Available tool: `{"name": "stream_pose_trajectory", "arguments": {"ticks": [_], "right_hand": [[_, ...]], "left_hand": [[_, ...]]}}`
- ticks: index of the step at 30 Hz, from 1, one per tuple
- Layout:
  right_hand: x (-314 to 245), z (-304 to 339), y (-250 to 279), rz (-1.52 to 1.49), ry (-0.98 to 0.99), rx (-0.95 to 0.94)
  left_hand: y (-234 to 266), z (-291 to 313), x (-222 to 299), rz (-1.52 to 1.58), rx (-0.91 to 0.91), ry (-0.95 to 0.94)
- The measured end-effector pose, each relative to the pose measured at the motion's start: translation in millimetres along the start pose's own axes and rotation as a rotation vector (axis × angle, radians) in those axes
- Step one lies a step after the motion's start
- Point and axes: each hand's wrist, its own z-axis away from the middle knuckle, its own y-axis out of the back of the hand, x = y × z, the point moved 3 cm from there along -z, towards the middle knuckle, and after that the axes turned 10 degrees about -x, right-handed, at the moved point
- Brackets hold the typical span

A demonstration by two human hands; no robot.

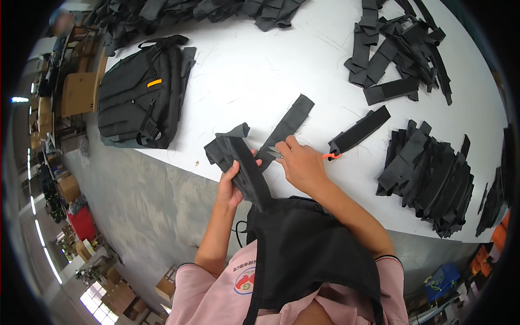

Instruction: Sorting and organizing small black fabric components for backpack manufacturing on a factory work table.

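My left hand (232,183) is closed around a folded bundle of black fabric strips (244,162) at the table's near edge. Small metal snips (274,153) point left from the fingers of my right hand (301,165), with the blades close to the bundle. An orange loop (332,156) shows to the right of that hand; whether it joins the snips is hidden. One flat black strip (290,122) stretches away on the table beyond both hands. Another black strip (360,130) lies right of my right hand, by the orange loop.
On the white table (244,70), a black backpack (141,95) lies at the left. A heap of black strips (401,51) sits far right, and a stacked row of strips (430,176) nearer right. More black fabric pieces (200,11) cover the far edge. Grey floor (146,189) shows at left.
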Motion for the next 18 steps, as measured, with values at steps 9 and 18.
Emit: {"name": "stream_pose_trajectory", "arguments": {"ticks": [9, 18], "right_hand": [[-18, -21, -23, 0.050, 0.162, -0.048], [-12, -21, -28, 0.044, 0.065, -0.083]], "left_hand": [[-5, 14, 7, -0.166, 0.063, -0.023], [-3, 17, 14, -0.184, 0.080, -0.028]]}}
